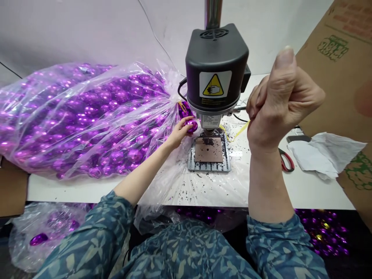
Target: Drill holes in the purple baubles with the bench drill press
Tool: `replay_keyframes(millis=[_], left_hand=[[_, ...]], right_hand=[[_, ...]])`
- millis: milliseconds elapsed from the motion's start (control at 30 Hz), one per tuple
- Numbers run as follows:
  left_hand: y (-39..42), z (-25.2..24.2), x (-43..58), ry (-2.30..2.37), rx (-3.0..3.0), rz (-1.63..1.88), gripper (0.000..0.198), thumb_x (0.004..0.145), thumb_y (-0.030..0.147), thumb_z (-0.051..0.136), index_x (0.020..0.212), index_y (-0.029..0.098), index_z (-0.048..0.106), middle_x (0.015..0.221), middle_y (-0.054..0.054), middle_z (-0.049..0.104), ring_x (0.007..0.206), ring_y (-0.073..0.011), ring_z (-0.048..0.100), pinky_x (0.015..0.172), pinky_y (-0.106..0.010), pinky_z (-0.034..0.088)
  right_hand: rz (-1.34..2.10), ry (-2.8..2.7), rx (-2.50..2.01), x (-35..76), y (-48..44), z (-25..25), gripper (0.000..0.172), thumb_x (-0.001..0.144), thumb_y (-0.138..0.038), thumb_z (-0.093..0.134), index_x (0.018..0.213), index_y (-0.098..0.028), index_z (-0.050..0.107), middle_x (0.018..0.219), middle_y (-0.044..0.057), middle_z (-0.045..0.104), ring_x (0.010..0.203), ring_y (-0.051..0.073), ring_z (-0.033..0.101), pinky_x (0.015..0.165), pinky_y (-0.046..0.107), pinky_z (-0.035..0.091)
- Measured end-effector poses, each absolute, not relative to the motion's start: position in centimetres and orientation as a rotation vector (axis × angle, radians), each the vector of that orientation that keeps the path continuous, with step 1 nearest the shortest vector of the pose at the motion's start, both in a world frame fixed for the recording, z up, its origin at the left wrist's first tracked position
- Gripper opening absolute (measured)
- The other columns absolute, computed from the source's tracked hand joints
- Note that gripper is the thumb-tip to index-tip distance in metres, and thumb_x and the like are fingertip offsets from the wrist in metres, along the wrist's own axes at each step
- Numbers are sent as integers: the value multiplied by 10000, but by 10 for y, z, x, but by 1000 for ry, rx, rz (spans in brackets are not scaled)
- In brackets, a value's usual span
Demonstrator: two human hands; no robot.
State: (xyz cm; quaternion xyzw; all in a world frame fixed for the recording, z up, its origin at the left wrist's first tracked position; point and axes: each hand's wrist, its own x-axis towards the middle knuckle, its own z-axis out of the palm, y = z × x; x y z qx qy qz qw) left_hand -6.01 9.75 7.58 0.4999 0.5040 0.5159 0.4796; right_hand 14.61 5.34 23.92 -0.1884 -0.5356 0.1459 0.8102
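At the gathered mouth of a clear plastic bag (171,97), my left hand (181,131) has its fingers round a shiny purple ball (192,126). The bag bulges with many more such faceted balls. My right hand (279,95) is raised in a fist round the feed lever (240,109) of a black benchtop drill press (216,58); most of the lever is hidden in the fist. Below the chuck, a brown board (200,153) with a small dark hole lies on the slotted metal base (193,169). Dark shavings are scattered over both.
Red-handled scissors (287,161) and crumpled white paper (314,155) lie on the white table (316,193) to the right. A large cardboard box (345,77) stands beyond. Yellow ribbon (240,131) trails behind the base. More purple balls (325,232) are below the table edge.
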Motion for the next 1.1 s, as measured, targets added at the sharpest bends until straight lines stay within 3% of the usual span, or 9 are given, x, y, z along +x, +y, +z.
replay_keyframes(millis=[167,367,467,567,633,767,933,1100], left_hand=[[39,92,-70,983,915,1182,415,878,414,754,1231,249,609,1177,-85,701,973,-208,712,851,-398,634],[23,81,-69,1218,1125,1144,700,582,425,994,1061,211,530,841,5,720,770,-155,680,782,-337,553],[22,75,-65,1218,1136,1133,711,622,432,970,1145,211,542,830,6,726,781,-158,685,808,-337,529],[24,73,-58,1098,1134,1135,693,675,436,938,1226,216,580,973,-28,743,895,-172,708,874,-347,532],[27,72,-54,1082,1133,1160,640,680,459,932,1165,205,600,1014,-39,743,912,-175,712,875,-348,541],[34,66,-49,1129,1204,1202,640,639,467,960,1074,203,572,910,-18,749,849,-172,712,847,-346,551],[37,53,-47,1033,1185,1199,702,706,500,913,1262,223,586,1054,-54,764,982,-199,730,916,-380,562],[40,45,-43,1111,1170,1220,669,741,570,866,1234,201,606,1102,-87,765,965,-210,728,823,-356,586]], right_hand=[[307,-1119,-371,146,59,238,606,884,-573,605,489,-189,350,428,-69,245,364,20,289,443,254,251],[269,-1144,-399,145,59,238,623,907,-609,553,495,-192,338,440,-62,239,384,24,291,472,253,293],[249,-1155,-448,144,57,238,648,883,-682,509,500,-199,310,438,-64,234,379,24,289,459,259,283],[244,-1158,-480,143,55,239,650,871,-709,473,506,-202,293,432,-66,239,374,21,301,447,250,279],[245,-1155,-507,143,53,239,657,854,-730,467,504,-204,283,426,-67,239,374,23,305,447,248,291],[284,-1159,-486,144,53,239,671,825,-744,503,499,-211,259,421,-68,239,361,38,308,429,268,286],[253,-1148,-406,142,55,238,649,866,-694,518,485,-226,277,401,-63,235,339,53,270,403,310,278],[265,-1133,-417,142,53,239,635,850,-669,554,477,-222,301,402,-61,262,336,58,288,403,315,295]])
